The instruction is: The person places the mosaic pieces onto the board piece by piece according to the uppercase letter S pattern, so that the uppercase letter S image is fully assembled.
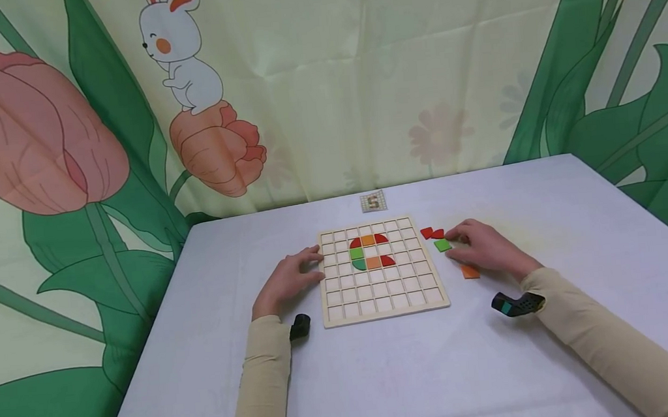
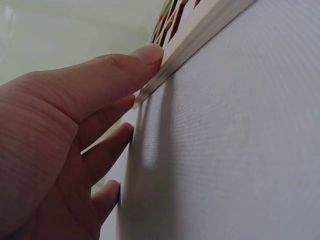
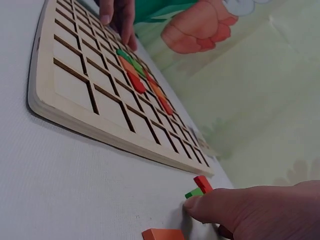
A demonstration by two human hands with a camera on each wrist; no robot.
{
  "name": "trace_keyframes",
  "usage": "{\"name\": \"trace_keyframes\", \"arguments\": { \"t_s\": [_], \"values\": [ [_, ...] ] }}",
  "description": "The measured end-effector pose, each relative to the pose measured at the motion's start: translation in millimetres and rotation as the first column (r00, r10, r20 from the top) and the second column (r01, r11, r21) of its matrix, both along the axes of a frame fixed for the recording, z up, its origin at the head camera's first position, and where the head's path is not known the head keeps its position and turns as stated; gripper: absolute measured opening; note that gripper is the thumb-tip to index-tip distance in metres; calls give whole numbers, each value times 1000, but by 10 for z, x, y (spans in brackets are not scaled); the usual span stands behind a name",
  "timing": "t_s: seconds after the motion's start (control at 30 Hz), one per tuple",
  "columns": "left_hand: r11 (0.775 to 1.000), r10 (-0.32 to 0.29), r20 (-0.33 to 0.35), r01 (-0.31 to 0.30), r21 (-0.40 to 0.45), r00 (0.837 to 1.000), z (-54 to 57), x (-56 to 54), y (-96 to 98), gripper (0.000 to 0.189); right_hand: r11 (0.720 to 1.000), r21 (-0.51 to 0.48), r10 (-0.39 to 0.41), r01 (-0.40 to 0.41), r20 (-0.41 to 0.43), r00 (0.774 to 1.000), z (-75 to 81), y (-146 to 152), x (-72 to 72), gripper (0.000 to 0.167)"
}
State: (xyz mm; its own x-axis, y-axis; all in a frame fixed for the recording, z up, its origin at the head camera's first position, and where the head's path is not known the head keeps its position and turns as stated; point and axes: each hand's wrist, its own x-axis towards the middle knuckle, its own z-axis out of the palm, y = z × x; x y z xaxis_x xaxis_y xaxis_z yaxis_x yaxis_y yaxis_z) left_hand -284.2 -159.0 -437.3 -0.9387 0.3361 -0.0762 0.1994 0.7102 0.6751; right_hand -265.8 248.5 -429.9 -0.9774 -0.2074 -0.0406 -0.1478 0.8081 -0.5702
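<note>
A pale wooden grid board (image 1: 385,289) lies on the table, with red, orange and green tiles set in several cells as a curved shape. My left hand (image 1: 285,281) is at its left edge; in the left wrist view the thumb (image 2: 110,75) touches the board's side and the other fingers are spread. To the right of the board, my right hand (image 1: 484,246) reaches over loose tiles, thumb and index finger apart. A green tile (image 1: 442,245) lies by the thumb, and a red tile (image 1: 437,234) is by the index fingertip. Other fingers are partly hidden.
Another red tile (image 1: 427,232) lies by the board's right edge. An orange tile (image 1: 470,272) is partly under the right hand. Behind the board sits a small card (image 1: 373,201) with a grid and a brown figure. A printed curtain (image 1: 314,105) hangs along the table's back edge.
</note>
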Motion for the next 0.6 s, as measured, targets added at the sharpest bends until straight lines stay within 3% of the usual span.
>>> {"name": "trace_keyframes", "arguments": {
  "t_s": [0.27,0.6],
  "values": [
    [1000,-5,-7,5,10,1000,-2,7,-4,41,1000,4,15,-15,-18,1000,-34,-13,-63,41],
    [1000,6,-1,-6,-4,1000,-1,-4,12,43,1000,4,-6,6,-18,1000,-36,-16,-43,36]
  ]
}}
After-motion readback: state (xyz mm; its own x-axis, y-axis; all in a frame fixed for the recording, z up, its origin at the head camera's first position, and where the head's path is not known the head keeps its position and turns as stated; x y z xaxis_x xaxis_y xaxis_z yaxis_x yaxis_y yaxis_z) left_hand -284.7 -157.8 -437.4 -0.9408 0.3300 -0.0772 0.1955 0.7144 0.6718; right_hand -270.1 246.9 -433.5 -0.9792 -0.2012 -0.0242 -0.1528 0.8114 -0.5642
